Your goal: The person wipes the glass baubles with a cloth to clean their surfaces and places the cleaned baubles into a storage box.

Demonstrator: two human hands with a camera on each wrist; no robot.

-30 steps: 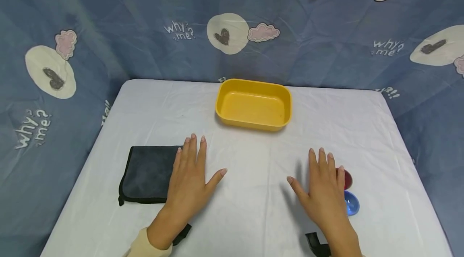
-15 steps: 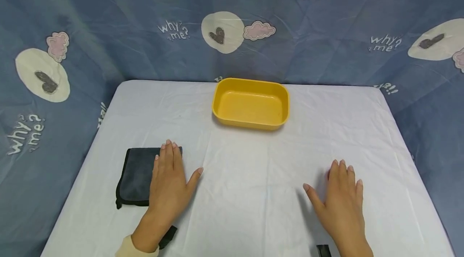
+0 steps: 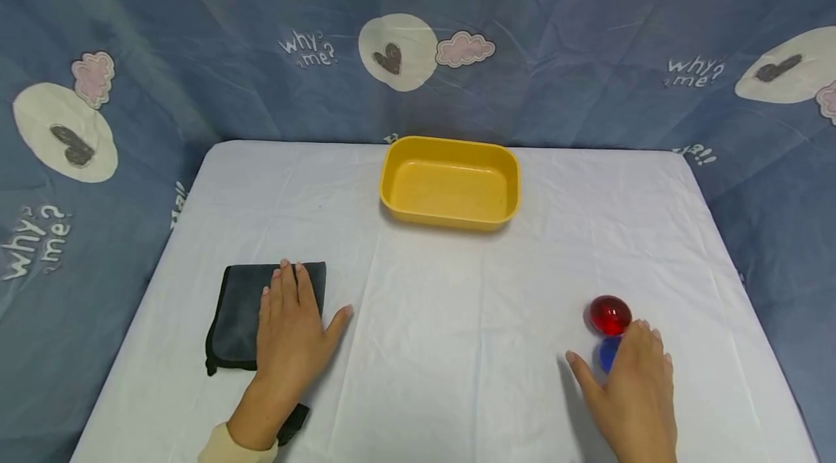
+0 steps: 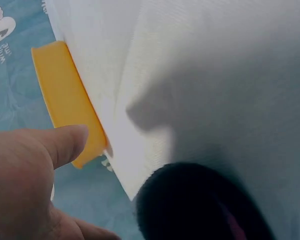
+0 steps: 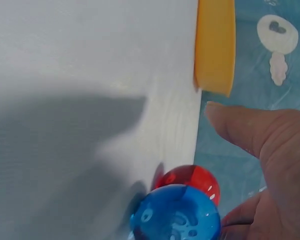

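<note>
My left hand is stretched flat over a folded dark grey cloth-like piece with black edging, its thumb spread to the right. The hand covers the right part of that piece. On the right, a shiny red ball-like piece sits just behind a glossy blue round one. My right hand is at the blue piece's right side and partly hides it, fingers extended and thumb apart. In the right wrist view, the blue piece overlaps the red one, and the fingers are partly hidden behind it.
A yellow rectangular tray stands at the back middle of the white-covered table. Patterned blue fabric hangs behind and at the sides. A black strap shows at my left wrist.
My left hand has moved left, farther over the dark grey piece. My right hand has moved right and toward me, uncovering the red piece and part of the blue one.
</note>
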